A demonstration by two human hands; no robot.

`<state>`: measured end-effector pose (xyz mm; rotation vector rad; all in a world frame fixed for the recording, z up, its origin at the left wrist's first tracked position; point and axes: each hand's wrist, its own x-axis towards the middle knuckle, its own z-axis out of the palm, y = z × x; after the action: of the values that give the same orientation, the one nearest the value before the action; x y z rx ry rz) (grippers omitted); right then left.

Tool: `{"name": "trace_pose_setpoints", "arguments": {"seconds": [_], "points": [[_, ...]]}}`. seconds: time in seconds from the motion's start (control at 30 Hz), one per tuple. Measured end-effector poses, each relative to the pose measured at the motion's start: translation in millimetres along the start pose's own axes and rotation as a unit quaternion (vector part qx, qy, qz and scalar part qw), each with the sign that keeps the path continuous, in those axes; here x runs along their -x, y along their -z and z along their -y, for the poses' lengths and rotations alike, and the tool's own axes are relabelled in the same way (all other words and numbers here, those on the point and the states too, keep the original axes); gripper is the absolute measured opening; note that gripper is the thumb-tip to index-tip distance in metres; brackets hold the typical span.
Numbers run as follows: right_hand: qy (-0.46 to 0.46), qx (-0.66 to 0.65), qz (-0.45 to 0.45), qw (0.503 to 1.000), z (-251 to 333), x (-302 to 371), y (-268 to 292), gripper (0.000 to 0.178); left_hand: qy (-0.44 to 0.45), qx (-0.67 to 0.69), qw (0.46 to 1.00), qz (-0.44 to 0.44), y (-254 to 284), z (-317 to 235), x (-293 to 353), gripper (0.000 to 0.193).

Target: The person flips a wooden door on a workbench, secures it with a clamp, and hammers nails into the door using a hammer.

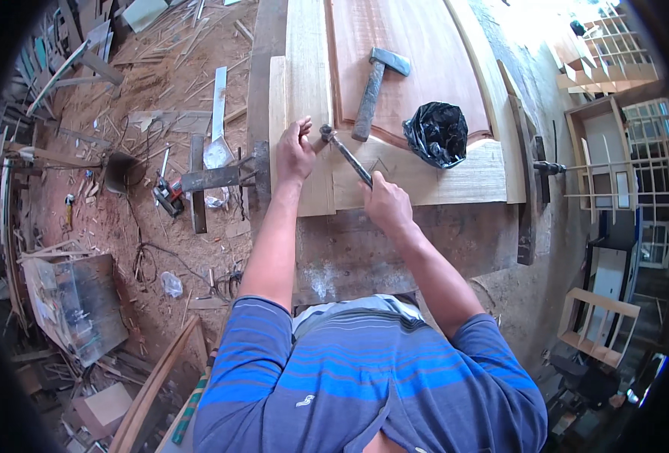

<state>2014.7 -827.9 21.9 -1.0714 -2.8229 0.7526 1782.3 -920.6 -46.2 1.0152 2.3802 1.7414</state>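
Observation:
My right hand (389, 201) is wrapped round the dark handle of a hammer (353, 161). Its small head is up by the fingers of my left hand (297, 153), over the lower left corner of a panelled wooden door (417, 175). The left fingers are bent together beside the hammer head; whatever they pinch is too small to make out. A second, heavier hammer (370, 98) with a worn wooden handle lies on the door's reddish panel. To its right sits a black plastic bag (435, 136) with its mouth spread wide.
The door lies on a workbench (395, 241). Clamp hardware (221, 178) juts out on the left, and another clamp (549, 167) on the right. Wood scraps, a red power tool (170, 195) and a wooden box (78, 306) lie on the littered floor. Wooden frames (602, 325) stand at right.

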Motion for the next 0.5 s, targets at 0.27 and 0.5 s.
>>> {"name": "trace_pose_setpoints", "arguments": {"seconds": [0.27, 0.5], "points": [[-0.006, -0.009, 0.01, 1.0, 2, 8, 21, 0.04, 0.027, -0.021, 0.999, 0.008, 2, -9, -7, 0.038], [-0.109, -0.201, -0.068, 0.971, -59, 108, 42, 0.036, -0.086, -0.13, 0.972, 0.175, -21, -65, 22, 0.024]]}}
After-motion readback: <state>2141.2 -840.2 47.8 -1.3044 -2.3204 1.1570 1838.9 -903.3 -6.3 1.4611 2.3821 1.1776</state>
